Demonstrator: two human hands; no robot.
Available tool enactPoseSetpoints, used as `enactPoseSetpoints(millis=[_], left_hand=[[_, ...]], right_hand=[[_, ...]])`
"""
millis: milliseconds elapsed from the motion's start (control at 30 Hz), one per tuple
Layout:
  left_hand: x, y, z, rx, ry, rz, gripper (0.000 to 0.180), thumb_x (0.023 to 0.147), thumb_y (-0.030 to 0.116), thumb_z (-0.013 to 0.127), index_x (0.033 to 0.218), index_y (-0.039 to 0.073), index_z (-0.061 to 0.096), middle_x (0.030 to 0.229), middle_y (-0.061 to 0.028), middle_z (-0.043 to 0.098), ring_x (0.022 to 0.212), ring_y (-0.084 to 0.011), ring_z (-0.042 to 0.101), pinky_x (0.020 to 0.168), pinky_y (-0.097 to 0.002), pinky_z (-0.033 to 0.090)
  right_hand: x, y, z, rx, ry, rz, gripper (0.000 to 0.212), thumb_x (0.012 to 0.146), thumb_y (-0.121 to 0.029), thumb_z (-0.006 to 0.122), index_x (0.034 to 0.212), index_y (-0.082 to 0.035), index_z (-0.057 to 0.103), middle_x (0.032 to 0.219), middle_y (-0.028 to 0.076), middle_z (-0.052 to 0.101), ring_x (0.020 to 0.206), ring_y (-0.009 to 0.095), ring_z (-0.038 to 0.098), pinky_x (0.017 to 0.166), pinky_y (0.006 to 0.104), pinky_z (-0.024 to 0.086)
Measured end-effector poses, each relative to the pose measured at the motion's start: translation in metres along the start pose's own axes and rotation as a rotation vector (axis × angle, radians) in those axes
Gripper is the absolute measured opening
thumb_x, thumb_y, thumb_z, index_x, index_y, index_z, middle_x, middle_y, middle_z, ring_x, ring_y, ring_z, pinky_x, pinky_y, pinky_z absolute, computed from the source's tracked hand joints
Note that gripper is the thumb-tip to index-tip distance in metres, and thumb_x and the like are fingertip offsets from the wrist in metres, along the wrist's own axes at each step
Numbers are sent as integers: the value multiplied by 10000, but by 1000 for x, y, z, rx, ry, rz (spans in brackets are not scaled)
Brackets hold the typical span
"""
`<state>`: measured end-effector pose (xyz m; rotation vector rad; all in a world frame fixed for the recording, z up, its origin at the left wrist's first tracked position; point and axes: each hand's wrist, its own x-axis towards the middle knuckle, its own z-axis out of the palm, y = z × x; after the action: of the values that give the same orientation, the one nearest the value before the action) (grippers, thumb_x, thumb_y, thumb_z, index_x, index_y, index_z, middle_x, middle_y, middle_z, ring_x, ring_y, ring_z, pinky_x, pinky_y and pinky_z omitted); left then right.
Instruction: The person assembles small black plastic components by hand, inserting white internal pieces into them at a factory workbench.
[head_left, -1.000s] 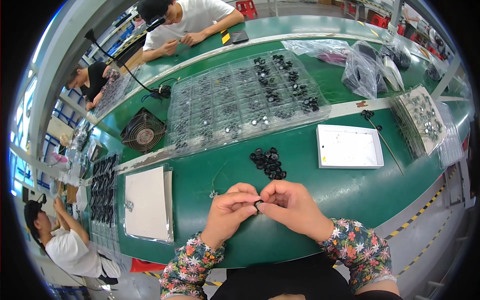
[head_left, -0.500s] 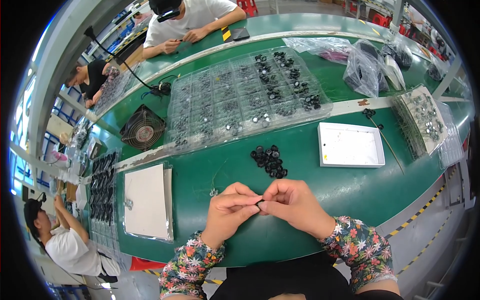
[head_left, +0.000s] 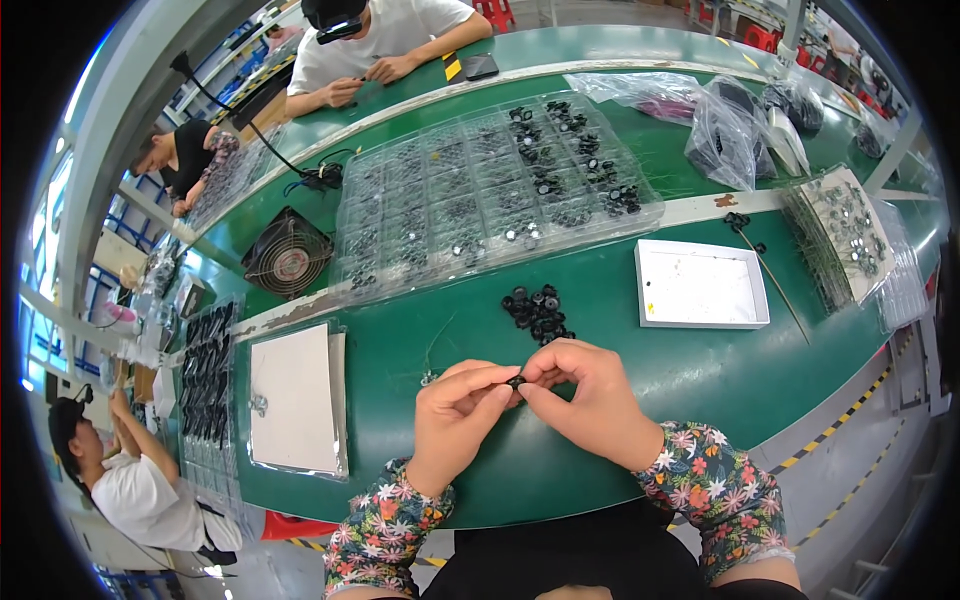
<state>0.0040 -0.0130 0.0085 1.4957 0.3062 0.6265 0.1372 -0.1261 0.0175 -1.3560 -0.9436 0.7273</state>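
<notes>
Over the front of the green bench, my left hand (head_left: 455, 418) pinches a small round black part (head_left: 516, 381) between thumb and fingers. From the other side, my right hand (head_left: 592, 402) has its thumb and forefinger closed on the same part. Its exact kind is too small to make out. Just beyond my hands lies a loose heap of similar black round parts (head_left: 537, 310). Beside my left fingertips sits a small clear piece (head_left: 428, 377) with fine wire strands, partly hidden by that hand.
A large clear compartment tray (head_left: 480, 255) of small parts spans the bench behind. A white shallow box (head_left: 700, 322) stands at right, a beige board (head_left: 295, 400) lies at left, and a black fan (head_left: 287, 258) stands behind it. A co-worker (head_left: 380, 50) sits across the bench.
Both hands have shifted slightly away from me, the right one more. The black part has turned and shows more between the fingertips. My right hand now covers the heap's near edge.
</notes>
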Motion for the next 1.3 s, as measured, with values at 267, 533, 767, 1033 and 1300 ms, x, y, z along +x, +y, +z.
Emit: enactPoseSetpoints(millis=[267, 533, 767, 1033, 1300], left_hand=[[-2, -2, 7, 305, 125, 47, 168, 785, -70, 631, 942, -27, 674, 859, -81, 665, 741, -119, 655, 642, -230, 539], [-1, -9, 9, 289, 140, -70, 105, 802, -42, 629, 900, -24, 664, 812, -82, 673, 717, -108, 662, 630, -220, 535], [6, -12, -2, 51, 78, -251, 144, 845, -36, 590, 971, -21, 655, 866, -72, 678, 726, -103, 653, 648, -218, 533], [10, 0, -10, -227, 1, -426, 233, 904, 10, 552, 1120, -6, 638, 944, -105, 677, 795, -153, 662, 671, -254, 551], [8, -7, -11, -221, 1, -319, 185, 879, -22, 565, 1039, -4, 658, 918, -91, 683, 785, -120, 657, 654, -222, 544]], right_hand=[[1, 6, 11, -504, 147, -370, 133, 684, 22, 674, 770, -8, 576, 754, 105, 592, 652, 260, 608, 561, 312, 491], [4, 9, 13, -595, 146, -349, 147, 678, 19, 670, 730, -21, 539, 695, 102, 537, 597, 279, 557, 509, 348, 446], [9, 18, 11, -526, 112, -289, 117, 717, 8, 661, 748, -8, 550, 720, 111, 546, 611, 265, 581, 527, 341, 471], [12, 16, 0, -119, 3, -41, 82, 840, -55, 619, 860, 22, 638, 799, 106, 623, 651, 183, 624, 571, 290, 502], [8, 11, 4, -206, 1, -127, 115, 816, -80, 658, 865, 22, 639, 800, 115, 631, 683, 202, 643, 602, 299, 513]])
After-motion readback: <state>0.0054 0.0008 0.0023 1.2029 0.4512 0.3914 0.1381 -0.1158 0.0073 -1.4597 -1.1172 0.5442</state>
